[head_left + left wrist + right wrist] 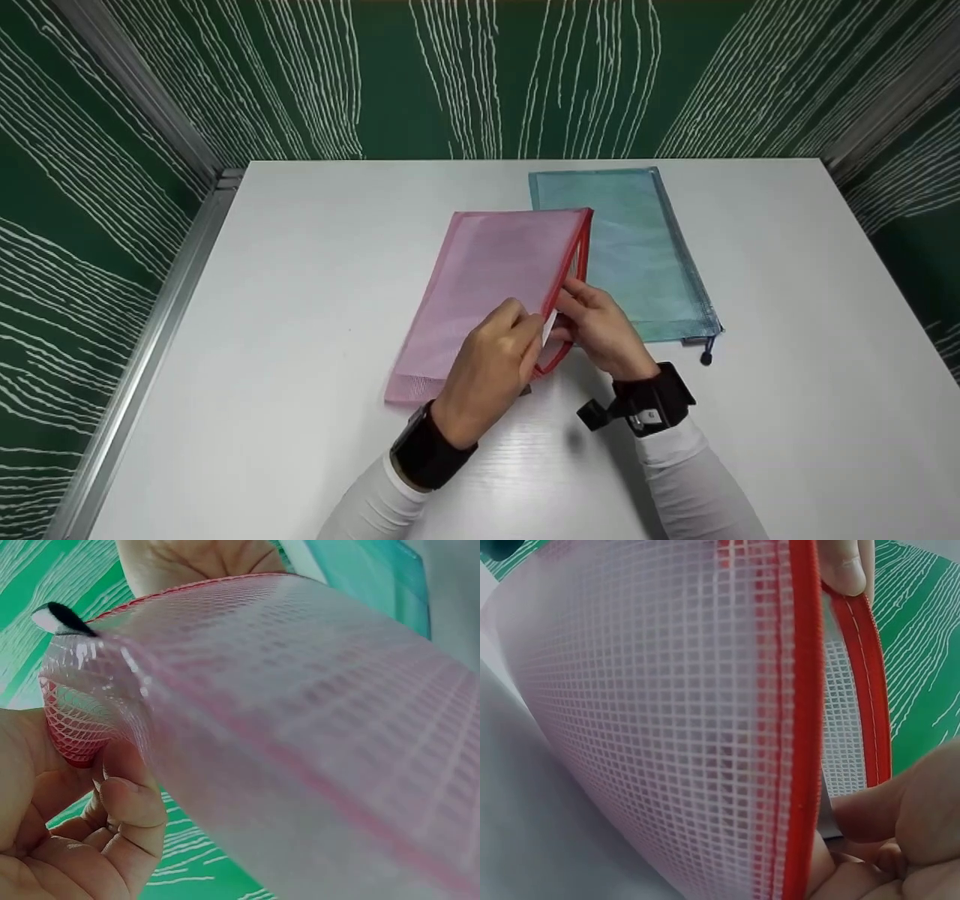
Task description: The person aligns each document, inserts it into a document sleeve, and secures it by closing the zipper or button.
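A pink mesh zipper pouch (pixel 487 285) with a red zipper edge is tilted up from the white table, its mouth gaping to the right. My left hand (pixel 491 367) pinches the pouch's near rim between thumb and curled fingers. At the mouth, my right hand (pixel 607 334) has its fingertips inside the opening. There a thin white sheet (pixel 550 327) shows between the red edges, and the right thumb and fingers pinch it. In the right wrist view, the sheet's grey-looking edge (pixel 827 810) meets the thumb; most of it is hidden by the mesh.
A teal zipper pouch (pixel 622 255) lies flat behind and to the right, partly under the pink one, its dark zipper pull (pixel 706 356) at the near right corner. Green walls with white lines and a metal rail (pixel 165 300) border the white table (pixel 300 255).
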